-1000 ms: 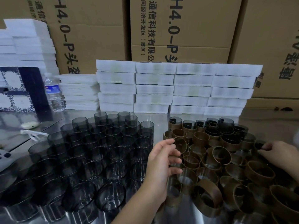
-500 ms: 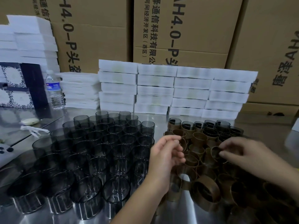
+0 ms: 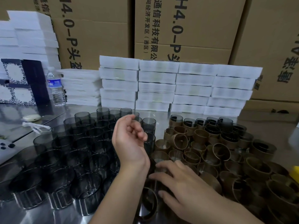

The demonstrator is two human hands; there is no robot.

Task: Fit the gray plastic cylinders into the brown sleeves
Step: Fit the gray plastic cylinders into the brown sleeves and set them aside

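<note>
many gray plastic cylinders [image 3: 77, 152] stood at left, brown sleeves [image 3: 220, 151] heaped at right. left hand [image 3: 129, 139] hovered loosely curled, empty; right hand [image 3: 182, 185] rested with straight fingers on the near sleeves.

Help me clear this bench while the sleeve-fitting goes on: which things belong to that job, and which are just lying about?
Job: gray cylinders, brown sleeves, sleeved cylinders, left hand, right hand.

Lying about: water bottle, white boxes, cardboard cartons, patterned box, gray phone.
</note>
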